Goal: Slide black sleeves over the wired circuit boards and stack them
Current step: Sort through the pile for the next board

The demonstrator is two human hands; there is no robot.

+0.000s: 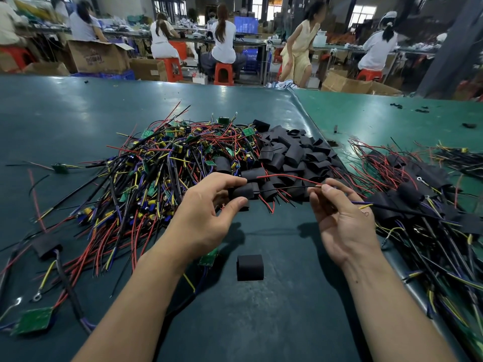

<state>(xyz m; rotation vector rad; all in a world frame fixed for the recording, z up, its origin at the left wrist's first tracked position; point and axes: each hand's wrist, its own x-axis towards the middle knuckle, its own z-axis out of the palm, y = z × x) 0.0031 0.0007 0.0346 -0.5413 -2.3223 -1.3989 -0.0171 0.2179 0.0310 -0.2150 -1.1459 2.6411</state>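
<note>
My left hand (209, 207) grips a black sleeve (241, 193) between thumb and fingers above the green table (274, 322). Red and black wires (287, 178) run out of the sleeve to my right hand (339, 215), which pinches their ends. Whether a board sits inside the sleeve is hidden. A pile of bare wired circuit boards (170, 163) lies behind my left hand. Loose black sleeves (295, 152) are heaped behind both hands. Sleeved boards (418, 205) are stacked at the right. One single sleeve (249, 267) stands between my forearms.
A green board (34, 321) with a ring-terminal wire lies at the near left, another board (207, 257) under my left wrist. A raised seam (308, 118) divides two table mats. Several people sit on red stools at benches beyond the far edge.
</note>
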